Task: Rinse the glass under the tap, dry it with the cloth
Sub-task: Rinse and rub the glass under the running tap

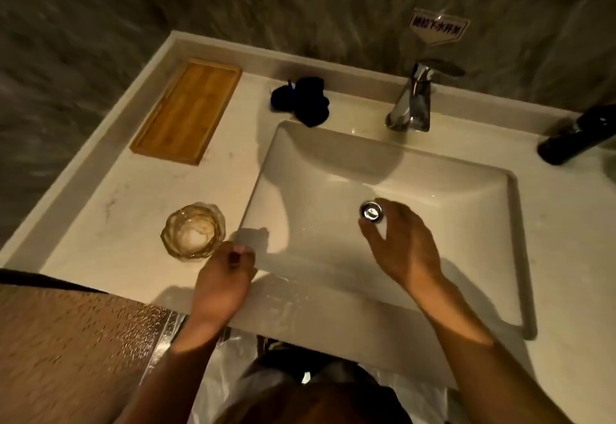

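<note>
Head view, looking down over a pale counter [116, 223] and its rectangular sink [513, 257]: nearest me, my two bare forearms reach in from the bottom edge, over crinkled clear plastic and a dark shape I cannot make out. My left hand [223, 277] rests on the front left corner of the sink rim, fingers curled in loosely and holding nothing, its fingertips just beside the glass [192, 231] but apart from it. The glass stands upright on the counter left of the sink, faceted and amber-tinted, with something pale showing at its bottom. My right hand [403, 243] hangs over the basin with the fingers spread wide and empty, the fingertips just beside the chrome drain [372, 212]; whether they touch it I cannot tell. Wet streaks shine on the front rim between my wrists.

Farther back, a wooden tray [188, 110] lies flat on the counter's left side, well apart from the glass. The cloth [301, 100], dark blue and crumpled, sits at the sink's far left corner, one fold lapping the rim. To its right the chrome tap [413, 100] rises behind the basin, no water running from it. A dark bottle [576, 137] leans in at the far right. Behind the tap, a small sign [438, 28] stands against the grey streaked wall [100, 23], its lettering too small to read.
</note>
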